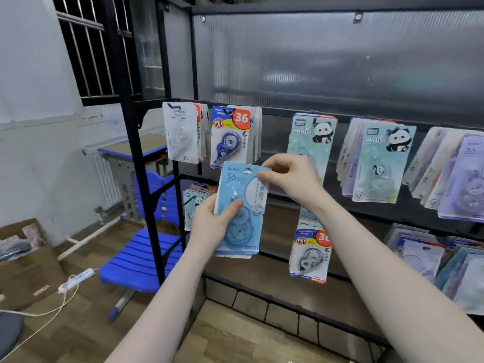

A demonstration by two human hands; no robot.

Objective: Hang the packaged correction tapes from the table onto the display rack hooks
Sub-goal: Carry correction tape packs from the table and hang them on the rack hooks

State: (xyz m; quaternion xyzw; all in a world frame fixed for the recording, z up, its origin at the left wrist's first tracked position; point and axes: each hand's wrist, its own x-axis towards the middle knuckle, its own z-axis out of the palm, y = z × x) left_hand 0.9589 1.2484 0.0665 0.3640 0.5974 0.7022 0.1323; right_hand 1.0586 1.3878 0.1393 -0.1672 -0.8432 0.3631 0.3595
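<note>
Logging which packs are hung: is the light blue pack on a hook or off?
Off. The light blue pack is in both hands, its hang hole empty, in front of the rack.

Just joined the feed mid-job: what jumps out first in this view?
At centre, both hands hold a light blue correction tape pack in front of the black display rack: the left hand grips its lower edge, the right hand pinches its top corner. Behind, panda packs and a bold red "36" pack hang on the upper row. A bright blue chair stands at lower left.
</note>
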